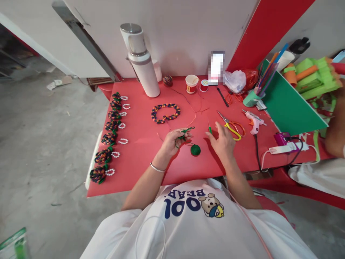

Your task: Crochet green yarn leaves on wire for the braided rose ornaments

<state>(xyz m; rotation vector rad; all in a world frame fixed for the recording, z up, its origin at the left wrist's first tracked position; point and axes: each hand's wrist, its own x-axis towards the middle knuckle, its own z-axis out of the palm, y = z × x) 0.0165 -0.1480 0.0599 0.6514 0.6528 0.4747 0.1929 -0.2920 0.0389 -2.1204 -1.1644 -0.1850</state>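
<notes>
My left hand point(174, 141) is closed on a loop of green yarn point(185, 131) above the red table point(145, 158). The strand runs down to a small green yarn ball point(195, 150) lying just right of that hand. My right hand point(222, 138) hovers over the table with fingers apart, its fingertips at a green-handled crochet hook point(209, 127). Whether it grips the hook I cannot tell. A multicoloured crocheted ring point(165, 112) lies beyond both hands.
Several crocheted flowers with pearl loops point(109, 138) line the table's left edge. Yellow-handled scissors point(230, 126), a glue gun point(254, 122), a white flask point(141, 61), a cup point(191, 83) and a power strip point(285, 147) stand around. Another person's arm point(335, 126) is at the right.
</notes>
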